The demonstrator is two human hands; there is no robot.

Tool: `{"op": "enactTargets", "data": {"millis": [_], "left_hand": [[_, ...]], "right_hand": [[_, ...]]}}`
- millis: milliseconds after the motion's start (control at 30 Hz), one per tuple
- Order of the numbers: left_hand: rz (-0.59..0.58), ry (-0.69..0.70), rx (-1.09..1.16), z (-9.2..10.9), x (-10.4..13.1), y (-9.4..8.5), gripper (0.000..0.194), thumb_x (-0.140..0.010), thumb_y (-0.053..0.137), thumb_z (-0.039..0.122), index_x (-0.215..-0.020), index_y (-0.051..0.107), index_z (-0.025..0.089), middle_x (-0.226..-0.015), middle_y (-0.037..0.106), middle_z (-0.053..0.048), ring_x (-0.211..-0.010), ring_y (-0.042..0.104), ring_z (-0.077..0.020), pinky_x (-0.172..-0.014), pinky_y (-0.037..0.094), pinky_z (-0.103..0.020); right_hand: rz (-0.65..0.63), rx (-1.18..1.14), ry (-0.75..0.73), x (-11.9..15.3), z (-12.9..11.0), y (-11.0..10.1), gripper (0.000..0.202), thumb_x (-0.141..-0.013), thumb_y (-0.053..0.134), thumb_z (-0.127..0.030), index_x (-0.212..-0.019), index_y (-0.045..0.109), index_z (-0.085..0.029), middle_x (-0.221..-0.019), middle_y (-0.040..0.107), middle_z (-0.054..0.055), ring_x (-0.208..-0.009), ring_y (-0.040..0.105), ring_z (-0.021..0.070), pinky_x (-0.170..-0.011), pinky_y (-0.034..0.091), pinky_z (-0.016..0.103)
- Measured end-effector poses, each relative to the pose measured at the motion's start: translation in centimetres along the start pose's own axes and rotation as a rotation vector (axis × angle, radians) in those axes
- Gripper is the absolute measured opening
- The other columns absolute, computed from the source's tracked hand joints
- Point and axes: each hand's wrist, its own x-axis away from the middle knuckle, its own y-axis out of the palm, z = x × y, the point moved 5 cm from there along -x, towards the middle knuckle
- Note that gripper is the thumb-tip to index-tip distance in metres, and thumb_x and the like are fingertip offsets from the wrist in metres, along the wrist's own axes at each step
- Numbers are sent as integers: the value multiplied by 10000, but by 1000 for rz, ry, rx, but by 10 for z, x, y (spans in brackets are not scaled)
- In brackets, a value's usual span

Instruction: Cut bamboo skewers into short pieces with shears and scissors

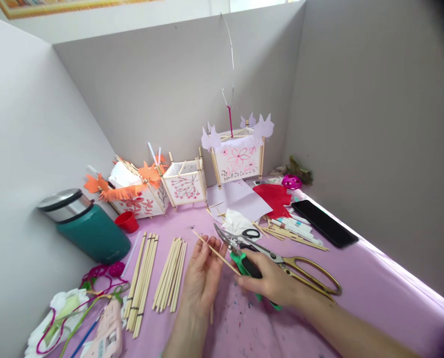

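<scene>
My left hand [206,268] is turned palm up, with a thin wooden stick [217,252] held between its thumb and fingers. The stick slants down to the right, its lower end close to my right hand. Green-handled pruning shears [248,266] are in my right hand [268,281], their blades pointing up and left beside the fingers of my left hand. Several sticks [171,273] lie side by side left of my left hand, next to sticks bound with dark bands [142,283]. Large gold-handled scissors [307,273] rest behind my right hand.
Decorated paper lanterns [238,159] stand at the back. A green bottle [91,228] and red cup [127,222] are at the left, with a pink glue gun [106,330] nearer. Markers [294,229], red paper [274,199] and a black phone [324,223] lie at the right. Grey partitions surround the table.
</scene>
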Motion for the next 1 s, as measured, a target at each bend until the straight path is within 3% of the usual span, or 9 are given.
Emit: {"op": "enactTargets", "data": {"millis": [100, 200, 367, 500, 900, 1000], "left_hand": [[-33, 4, -108, -1, 2, 1, 94, -765, 739, 81, -823, 697, 141, -837, 677, -33, -823, 657, -137, -850, 560, -320], [-60, 16, -211, -2, 3, 1, 197, -681, 827, 138, -839, 709, 138, -805, 662, -12, -721, 623, -104, -721, 542, -245], [-105, 75, -274, 1, 1, 3, 210, -688, 827, 200, -859, 720, 142, -707, 611, 17, -548, 520, -60, -545, 461, -192], [-116, 85, -327, 0, 0, 1, 242, -695, 814, 197, -913, 732, 133, -743, 639, -10, -541, 519, -65, -526, 463, -197], [-137, 72, -378, -3, 2, 4, 258, -666, 834, 189, -894, 734, 122, -765, 676, -26, -542, 554, -71, -541, 516, -209], [-161, 59, -382, -5, 3, 7, 252, -666, 838, 200, -882, 732, 127, -766, 680, -27, -555, 576, -81, -565, 533, -222]], "right_hand": [[18, -113, 38, 0, 4, -3, 183, -773, 643, -277, -928, 592, -194, -681, 565, -44, -629, 515, 141, -597, 382, 253], [25, -279, 73, -2, 6, -5, 276, -757, 686, -352, -948, 578, -185, -683, 572, -39, -614, 532, 143, -581, 388, 257], [88, -472, 90, -6, 13, -12, 392, -732, 719, -452, -959, 562, -174, -666, 560, -30, -596, 519, 142, -584, 398, 273], [167, -381, 76, -6, 12, -18, 399, -703, 742, -437, -961, 577, -181, -739, 562, -19, -626, 501, 134, -590, 402, 272], [82, -321, 85, -4, 4, -7, 312, -682, 674, -286, -948, 548, -181, -751, 540, -38, -583, 444, 108, -532, 355, 241], [51, -264, 69, -2, 6, -5, 207, -707, 650, -269, -872, 560, -184, -701, 525, -46, -613, 444, 117, -566, 348, 243]]}}
